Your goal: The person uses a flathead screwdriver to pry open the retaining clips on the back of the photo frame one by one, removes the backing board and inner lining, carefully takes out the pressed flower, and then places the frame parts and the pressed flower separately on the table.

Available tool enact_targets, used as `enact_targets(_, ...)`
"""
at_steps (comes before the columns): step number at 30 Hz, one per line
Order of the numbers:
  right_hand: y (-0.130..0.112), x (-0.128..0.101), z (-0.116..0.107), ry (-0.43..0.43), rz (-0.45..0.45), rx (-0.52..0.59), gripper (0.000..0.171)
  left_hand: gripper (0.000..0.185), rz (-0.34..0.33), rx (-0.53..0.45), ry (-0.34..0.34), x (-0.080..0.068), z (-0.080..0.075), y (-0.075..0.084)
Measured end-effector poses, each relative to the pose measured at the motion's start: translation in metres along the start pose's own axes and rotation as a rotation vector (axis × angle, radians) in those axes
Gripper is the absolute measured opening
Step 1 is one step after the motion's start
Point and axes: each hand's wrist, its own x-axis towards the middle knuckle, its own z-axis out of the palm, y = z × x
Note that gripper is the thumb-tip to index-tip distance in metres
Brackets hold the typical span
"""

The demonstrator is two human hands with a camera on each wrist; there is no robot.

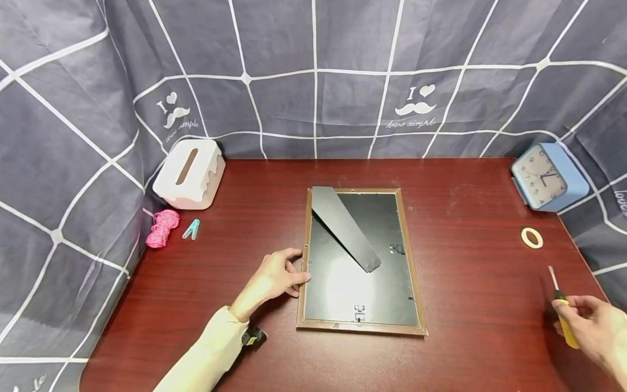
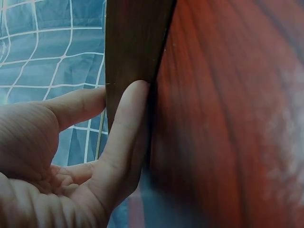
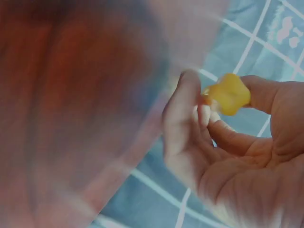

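A picture frame [image 1: 411,272] with a brown border lies face down on the table, its dark backing board [image 1: 338,294] up. A grey stand leg [image 1: 345,228] slants across the backing. My left hand [image 1: 276,275] pinches the frame's left edge, thumb on the border; in the left wrist view a finger lies along the frame's side [image 2: 135,42]. Far to the right, my right hand [image 1: 595,324] holds a screwdriver [image 1: 568,332] by its yellow handle, the shaft pointing away from me. The right wrist view shows the handle's end [image 3: 232,95] between thumb and fingers.
A white tissue box [image 1: 196,179], pink yarn [image 1: 163,227] and a teal clip [image 1: 192,229] sit at the left. On the right are a blue clock [image 1: 548,177] and a roll of tape [image 1: 532,238]. A grey checked curtain [image 1: 352,103] surrounds the red-brown table [image 1: 470,305].
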Motion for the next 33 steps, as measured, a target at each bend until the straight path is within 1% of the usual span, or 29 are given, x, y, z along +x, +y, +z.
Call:
enact_targets(2,-0.012,-0.002,0.003,-0.053,-0.025,0.052,0.029,0.068,0.000,-0.004,-0.001,0.000,0.000,-0.001)
enact_targets(5,-0.033,-0.005,0.008,-0.098,-0.081,-0.028,0.033,0.068,-0.004,-0.011,-0.001,-0.001,-0.001,-0.001)
enact_targets(7,-0.049,-0.007,0.014,-0.118,-0.127,-0.107,0.039,0.068,-0.005,-0.005,0.002,-0.001,-0.001,-0.002)
enact_targets(10,-0.073,-0.008,0.025,-0.159,-0.167,-0.170,0.038,0.068,-0.005,0.001,0.005,-0.003,-0.002,-0.002)
enact_targets(12,-0.089,-0.009,0.034,-0.192,-0.198,-0.163,0.034,0.069,-0.004,0.001,0.005,-0.003,-0.002,-0.002)
enact_targets(15,-0.110,-0.009,0.048,-0.229,-0.259,-0.125,0.027,0.069,-0.003,-0.005,0.004,-0.004,-0.003,-0.002)
enact_targets(19,-0.135,-0.008,0.068,-0.281,-0.346,-0.073,0.017,0.069,-0.004,0.019,0.004,-0.003,-0.003,-0.002)
enact_targets(23,-0.157,-0.005,0.086,-0.366,-0.395,-0.029,0.012,0.069,-0.004,0.063,-0.001,-0.003,-0.003,-0.002)
enact_targets(27,-0.180,-0.003,0.104,-0.436,-0.451,0.009,0.008,0.069,-0.003,0.063,-0.005,-0.003,-0.003,-0.001)
enact_targets(30,-0.196,-0.002,0.120,-0.476,-0.510,0.000,0.006,0.069,-0.005,0.040,-0.007,-0.002,-0.002,0.000)
enact_targets(33,-0.210,-0.001,0.137,-0.510,-0.576,-0.051,0.006,0.069,-0.009,0.017,-0.011,-0.002,-0.002,-0.001)
